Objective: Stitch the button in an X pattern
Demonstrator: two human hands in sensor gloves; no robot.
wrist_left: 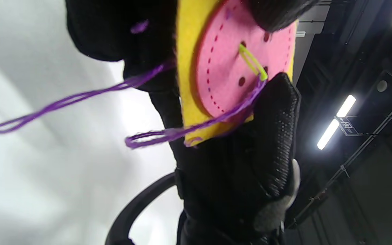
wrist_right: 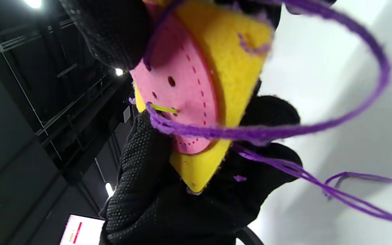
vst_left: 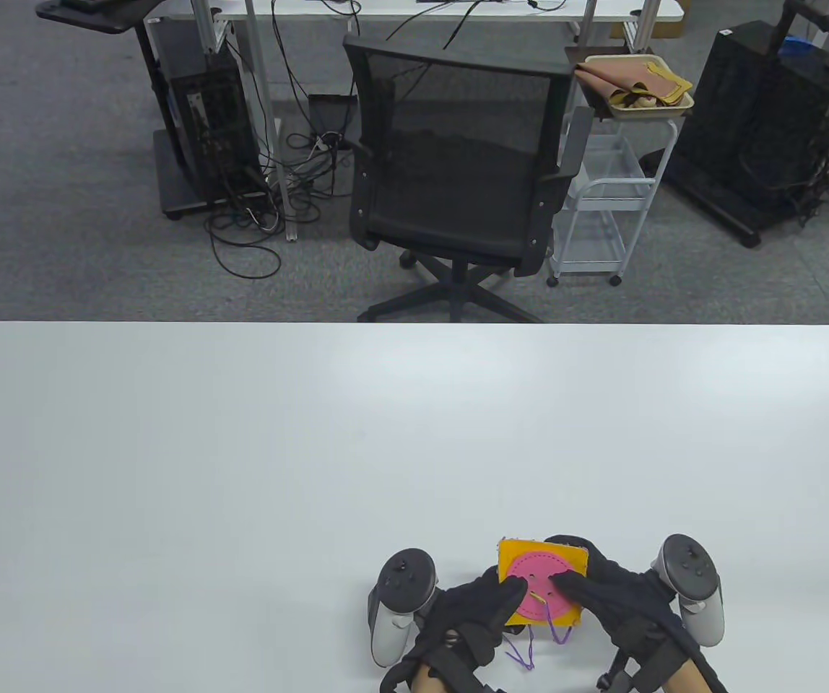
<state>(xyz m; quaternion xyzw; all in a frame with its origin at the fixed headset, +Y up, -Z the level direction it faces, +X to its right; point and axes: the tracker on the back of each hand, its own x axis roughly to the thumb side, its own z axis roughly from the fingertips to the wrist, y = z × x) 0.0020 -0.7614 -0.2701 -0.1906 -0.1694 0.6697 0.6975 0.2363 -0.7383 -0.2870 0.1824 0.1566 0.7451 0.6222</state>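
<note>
At the near edge of the bench [vst_left: 241, 447] we see both hands holding a yellow felt square [vst_left: 508, 559] just above it, the left hand [vst_left: 469, 613] gripping its left edge and the right hand [vst_left: 613, 588] its right. Its pink button [vst_left: 534, 577] has four holes, a green needle [wrist_left: 253, 63] lying across two; purple thread [vst_left: 523, 653] trails below. Beyond stands a chair [vst_left: 458, 166].

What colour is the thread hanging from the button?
Purple thread, hanging from the pink button; clearest in the left wrist view.

felt [vst_left: 512, 561]: table's [vst_left: 241, 469] 6 o'clock edge
button [vst_left: 546, 586]: on felt
hands: left hand [vst_left: 469, 613] at felt's 8, right hand [vst_left: 613, 592] at 3
chair [vst_left: 458, 173]: 12, behind table
</note>
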